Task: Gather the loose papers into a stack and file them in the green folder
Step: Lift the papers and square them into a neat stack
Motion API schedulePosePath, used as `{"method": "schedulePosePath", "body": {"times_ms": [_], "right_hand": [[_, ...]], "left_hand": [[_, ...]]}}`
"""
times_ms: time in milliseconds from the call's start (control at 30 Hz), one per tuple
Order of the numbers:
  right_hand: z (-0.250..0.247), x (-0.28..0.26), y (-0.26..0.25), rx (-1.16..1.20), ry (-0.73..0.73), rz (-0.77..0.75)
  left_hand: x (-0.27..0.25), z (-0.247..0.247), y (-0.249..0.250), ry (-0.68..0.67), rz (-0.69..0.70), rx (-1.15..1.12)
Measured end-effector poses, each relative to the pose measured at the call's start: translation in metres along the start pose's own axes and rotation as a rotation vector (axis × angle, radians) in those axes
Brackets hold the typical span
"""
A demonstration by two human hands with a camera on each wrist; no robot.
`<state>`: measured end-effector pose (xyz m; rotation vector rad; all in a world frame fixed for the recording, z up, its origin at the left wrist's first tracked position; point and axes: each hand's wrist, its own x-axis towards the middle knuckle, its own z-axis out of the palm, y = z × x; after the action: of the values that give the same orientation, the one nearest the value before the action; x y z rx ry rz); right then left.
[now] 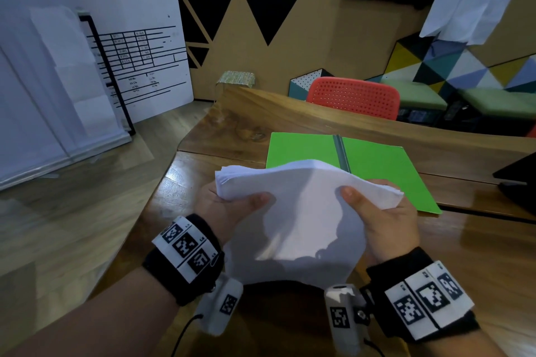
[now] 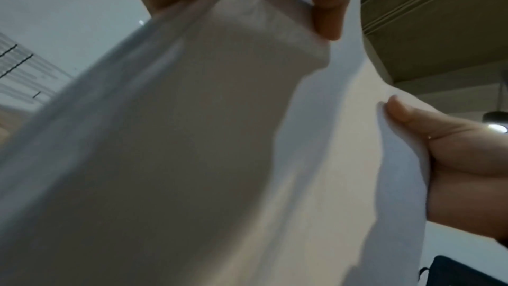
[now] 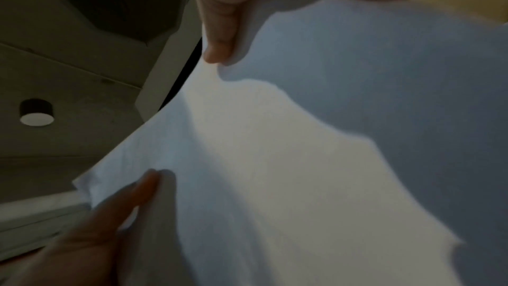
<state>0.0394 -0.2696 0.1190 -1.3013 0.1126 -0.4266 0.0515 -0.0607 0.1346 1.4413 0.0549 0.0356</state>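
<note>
A stack of white papers point(image 1: 301, 211) is held in the air above the table, bowed upward in the middle. My left hand point(image 1: 226, 209) grips its left edge, thumb on top. On the opposite edge my right hand point(image 1: 383, 217) holds the stack the same way. The green folder point(image 1: 377, 165) lies open and flat on the table just behind the papers, its near left part hidden by them. The left wrist view shows the papers point(image 2: 219, 138) from close up with the right hand's thumb point(image 2: 407, 114) on them. The right wrist view is filled by the papers point(image 3: 302, 160).
The wooden table point(image 1: 220, 130) curves away on the left, with floor beyond its edge. A dark laptop-like object point(image 1: 519, 180) sits at the right edge. A red perforated chair point(image 1: 353, 95) stands behind the table's raised back ledge.
</note>
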Motion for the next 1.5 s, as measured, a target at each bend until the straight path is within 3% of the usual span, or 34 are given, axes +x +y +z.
{"method": "schedulePosePath", "body": {"times_ms": [133, 200, 433, 500, 667, 733, 833, 900, 1000, 1100, 1233, 1267, 1333, 1433, 1500], "right_hand": [[-0.006, -0.001, -0.011, 0.069, -0.131, 0.041], [-0.006, -0.001, -0.006, 0.031, -0.173, 0.098], [-0.004, 0.001, -0.004, 0.010, -0.096, 0.178], [-0.003, -0.001, 0.001, -0.019, -0.093, 0.176], [-0.002, -0.001, 0.002, -0.003, -0.068, 0.139], [-0.004, 0.003, -0.008, -0.028, -0.011, 0.058], [0.000, 0.002, -0.033, -0.461, 0.129, -0.248], [0.014, -0.007, -0.049, -0.661, -0.038, -0.496], [0.037, -0.018, -0.058, -0.866, -0.387, -0.648], [0.034, -0.015, -0.058, -0.865, -0.387, -0.664], [0.000, -0.004, -0.060, -0.349, -0.304, -0.293], [-0.010, -0.002, -0.060, -0.263, -0.296, -0.229], [-0.027, 0.002, -0.056, -0.194, -0.296, -0.151], [-0.034, 0.005, -0.044, -0.072, -0.220, -0.054], [-0.031, 0.007, -0.032, -0.048, -0.079, -0.051]], "left_hand": [[0.010, -0.012, 0.003, -0.052, 0.116, 0.067], [0.015, -0.013, 0.000, -0.056, 0.093, 0.134], [0.009, -0.008, 0.005, -0.057, 0.052, 0.068], [0.012, -0.007, -0.004, -0.084, 0.042, 0.147], [0.008, 0.000, -0.016, 0.075, -0.083, 0.177], [0.005, 0.001, -0.008, 0.111, -0.068, 0.204], [-0.001, 0.005, 0.013, 0.041, 0.082, 0.332], [-0.009, 0.014, 0.027, -0.039, 0.253, 0.499], [-0.016, 0.025, 0.032, -0.251, 0.533, 0.643], [-0.003, 0.021, 0.027, -0.360, 0.333, 0.684], [0.018, -0.016, 0.011, -0.376, 0.007, 1.200], [0.022, -0.030, 0.006, -0.346, -0.060, 1.200], [0.032, -0.054, -0.003, -0.292, -0.167, 0.889], [0.035, -0.061, -0.016, -0.244, -0.218, 0.176], [0.033, -0.053, -0.023, -0.173, -0.220, -0.059]]}}
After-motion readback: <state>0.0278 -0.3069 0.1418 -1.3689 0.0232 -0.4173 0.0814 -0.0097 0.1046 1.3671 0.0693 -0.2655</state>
